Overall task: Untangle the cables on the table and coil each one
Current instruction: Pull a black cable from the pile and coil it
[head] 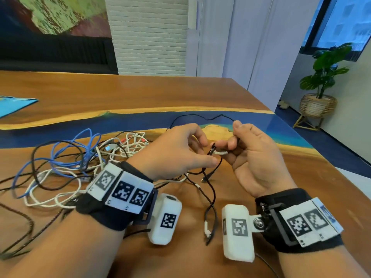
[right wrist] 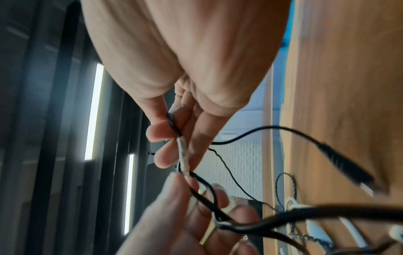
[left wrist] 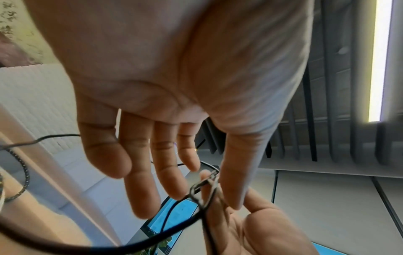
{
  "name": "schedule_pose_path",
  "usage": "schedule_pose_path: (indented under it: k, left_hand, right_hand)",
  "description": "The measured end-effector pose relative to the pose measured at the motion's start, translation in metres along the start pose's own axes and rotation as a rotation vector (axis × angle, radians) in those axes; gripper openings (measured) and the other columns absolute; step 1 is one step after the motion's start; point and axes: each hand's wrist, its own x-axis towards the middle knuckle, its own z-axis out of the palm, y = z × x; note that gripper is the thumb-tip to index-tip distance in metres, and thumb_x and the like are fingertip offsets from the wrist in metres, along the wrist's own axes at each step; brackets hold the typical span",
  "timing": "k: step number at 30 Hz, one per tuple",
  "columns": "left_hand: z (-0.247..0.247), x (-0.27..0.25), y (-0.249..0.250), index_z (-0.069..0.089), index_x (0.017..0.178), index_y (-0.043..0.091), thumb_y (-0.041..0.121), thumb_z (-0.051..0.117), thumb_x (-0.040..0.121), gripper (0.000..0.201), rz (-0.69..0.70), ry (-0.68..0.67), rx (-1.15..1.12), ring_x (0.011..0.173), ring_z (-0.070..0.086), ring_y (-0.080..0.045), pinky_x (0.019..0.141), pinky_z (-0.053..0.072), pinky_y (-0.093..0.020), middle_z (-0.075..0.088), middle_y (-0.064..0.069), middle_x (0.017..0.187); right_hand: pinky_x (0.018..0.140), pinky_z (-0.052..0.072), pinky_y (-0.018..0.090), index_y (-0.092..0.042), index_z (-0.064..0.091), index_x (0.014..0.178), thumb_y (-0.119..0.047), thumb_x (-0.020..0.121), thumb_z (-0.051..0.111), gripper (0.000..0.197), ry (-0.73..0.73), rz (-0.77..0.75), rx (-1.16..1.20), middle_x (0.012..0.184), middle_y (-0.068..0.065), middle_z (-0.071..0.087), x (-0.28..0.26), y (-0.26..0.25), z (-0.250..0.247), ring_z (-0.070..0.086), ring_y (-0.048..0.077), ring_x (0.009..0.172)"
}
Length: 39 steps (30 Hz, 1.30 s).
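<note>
A tangle of blue, white and black cables (head: 80, 161) lies on the wooden table (head: 140, 93) at the left. Both hands are raised over the table's middle, working on one black cable (head: 210, 197). My left hand (head: 208, 152) pinches a small loop of it (left wrist: 202, 189) between thumb and index finger. Just to the right, my right hand (head: 226, 149) pinches the cable's white-wrapped section (right wrist: 183, 155) between thumb and fingers. The cable's ends hang down between my wrists. A thin black strand (head: 200, 117) arcs behind the hands.
A blue sheet (head: 14, 105) lies at the far left of the table. The table's right edge runs diagonally past my right hand, with a potted plant (head: 321, 77) on the floor beyond. A black plug (right wrist: 340, 162) dangles near my right wrist.
</note>
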Motion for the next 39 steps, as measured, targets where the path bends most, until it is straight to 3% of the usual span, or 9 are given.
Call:
schedule_pose_path:
  k: [7, 12, 15, 20, 22, 25, 29, 34, 39]
  left_hand:
    - [0.001, 0.002, -0.007, 0.076, 0.086, 0.022, 0.019, 0.07, 0.095, 0.012, 0.07, 0.211, -0.072, 0.078, 0.071, -0.016, 0.076, 0.059, -0.039, 0.077, 0.003, 0.079]
    - [-0.015, 0.009, -0.011, 0.067, 0.102, 0.011, 0.013, 0.049, 0.107, 0.019, 0.024, 0.479, -0.702, 0.068, 0.069, -0.018, 0.071, 0.057, -0.038, 0.054, 0.0, 0.063]
    - [-0.042, 0.008, -0.024, 0.066, 0.104, 0.015, 0.02, 0.044, 0.109, 0.024, 0.006, 0.584, -0.767, 0.048, 0.043, -0.011, 0.049, 0.04, -0.028, 0.038, 0.006, 0.058]
    - [-0.061, 0.006, -0.036, 0.069, 0.107, 0.015, 0.022, 0.045, 0.108, 0.025, 0.034, 0.681, -0.723, 0.051, 0.019, -0.013, 0.049, 0.013, -0.033, 0.033, 0.007, 0.059]
    - [-0.059, 0.003, -0.029, 0.071, 0.107, 0.016, 0.023, 0.046, 0.108, 0.026, 0.046, 0.654, -0.667, 0.051, 0.021, -0.013, 0.048, 0.016, -0.032, 0.035, 0.006, 0.06]
    - [-0.044, 0.0, -0.018, 0.075, 0.103, 0.018, 0.024, 0.05, 0.107, 0.026, 0.086, 0.54, -0.557, 0.053, 0.026, -0.018, 0.05, 0.02, -0.033, 0.036, 0.001, 0.062]
    - [-0.024, -0.003, -0.009, 0.08, 0.093, 0.025, 0.026, 0.058, 0.103, 0.025, 0.125, 0.314, -0.372, 0.066, 0.036, -0.026, 0.062, 0.032, -0.039, 0.044, -0.008, 0.068]
    - [-0.01, -0.005, -0.007, 0.082, 0.098, 0.018, 0.024, 0.064, 0.099, 0.019, 0.129, 0.055, -0.326, 0.066, 0.046, -0.017, 0.064, 0.041, -0.028, 0.053, -0.008, 0.069]
    - [-0.002, -0.003, -0.006, 0.082, 0.086, 0.019, 0.042, 0.07, 0.093, 0.027, 0.109, -0.07, -0.132, 0.079, 0.068, -0.016, 0.081, 0.055, -0.039, 0.075, 0.002, 0.079]
  right_hand:
    - [0.075, 0.059, 0.043, -0.018, 0.049, 0.078, -0.027, 0.105, 0.05, 0.028, 0.042, 0.033, 0.002, 0.059, 0.0, 0.048, 0.004, -0.003, -0.005, 0.061, 0.017, 0.054]
    - [0.042, 0.025, 0.021, -0.024, 0.047, 0.077, -0.032, 0.103, 0.057, 0.03, 0.337, 0.018, -0.117, 0.054, -0.008, 0.026, 0.014, -0.012, -0.031, 0.023, 0.009, 0.042]
    - [0.045, 0.028, 0.023, -0.023, 0.053, 0.08, -0.036, 0.099, 0.063, 0.025, 0.559, 0.035, -0.121, 0.052, -0.008, 0.029, 0.02, -0.02, -0.053, 0.026, 0.009, 0.041]
    - [0.066, 0.042, 0.032, -0.025, 0.068, 0.092, -0.035, 0.095, 0.066, 0.01, 0.658, -0.008, -0.297, 0.082, -0.005, 0.06, 0.021, -0.021, -0.065, 0.049, 0.01, 0.064]
    - [0.081, 0.045, 0.032, -0.028, 0.068, 0.121, -0.028, 0.097, 0.065, 0.024, 0.616, -0.045, -0.399, 0.115, -0.002, 0.065, 0.018, -0.02, -0.057, 0.06, 0.01, 0.095]
    - [0.109, 0.041, 0.034, -0.027, 0.053, 0.145, -0.024, 0.099, 0.065, 0.049, 0.497, -0.193, -0.579, 0.147, -0.006, 0.052, 0.012, -0.02, -0.038, 0.048, 0.006, 0.132]
    - [0.108, 0.045, 0.024, -0.032, 0.052, 0.143, -0.028, 0.097, 0.065, 0.048, 0.156, -0.324, -0.602, 0.139, -0.012, 0.061, -0.001, -0.015, -0.008, 0.054, -0.002, 0.129]
    - [0.112, 0.044, 0.039, -0.028, 0.054, 0.14, -0.046, 0.09, 0.063, 0.054, -0.208, -0.123, -0.447, 0.127, -0.007, 0.072, -0.006, 0.005, 0.007, 0.063, 0.01, 0.124]
    - [0.078, 0.049, 0.05, -0.024, 0.081, 0.098, -0.022, 0.093, 0.064, 0.018, -0.259, -0.212, -0.382, 0.116, 0.01, 0.075, -0.01, 0.014, 0.01, 0.065, 0.046, 0.103]
